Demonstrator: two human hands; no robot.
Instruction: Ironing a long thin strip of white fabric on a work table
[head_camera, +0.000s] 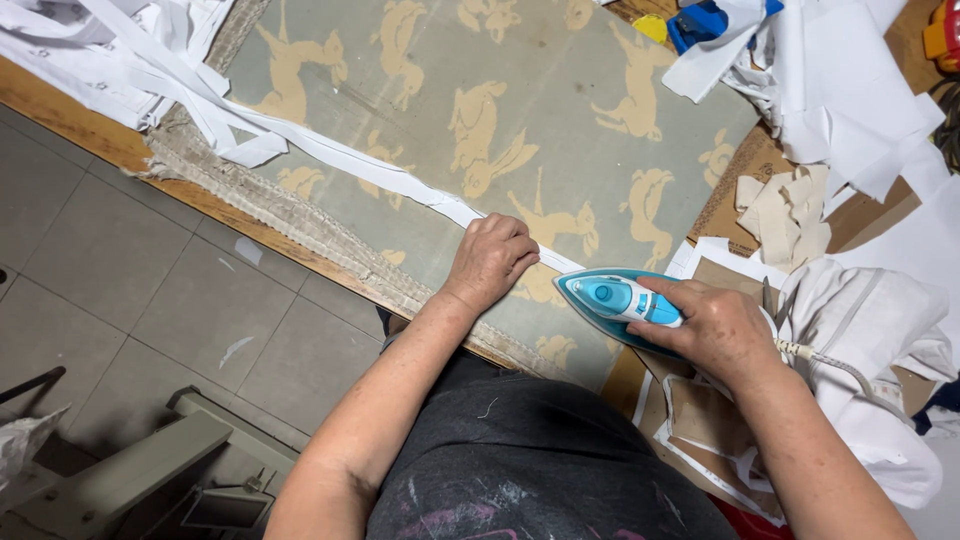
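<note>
A blue thing (697, 22) and a small yellow thing (651, 27) sit at the far edge of the table, partly under white cloth, and what they are cannot be told. A flat brown cardboard piece (745, 180) lies on the right, with small cream cloth scraps (790, 210) piled on it. The left hand (492, 259) is curled almost closed, with its fingers pressing down on a long white strip (370, 170) of cloth. The strip runs across the table from the far left down to the iron. The right hand (715, 325) is wrapped tight around the handle of a light blue iron (615, 300). The iron sits flat on the near end of the strip, just beside the left hand, with its pointed tip facing that hand. A pale cord (820, 360) comes out the back of the iron. Under it all lies a grey-green cloth (420, 110) with tan animal shapes and a rough, frayed edge near the person. More white strips (130, 60) are heaped at the far left, and a white garment (880, 340) is bunched up at the right. The floor (120, 270) has grey tiles.
</note>
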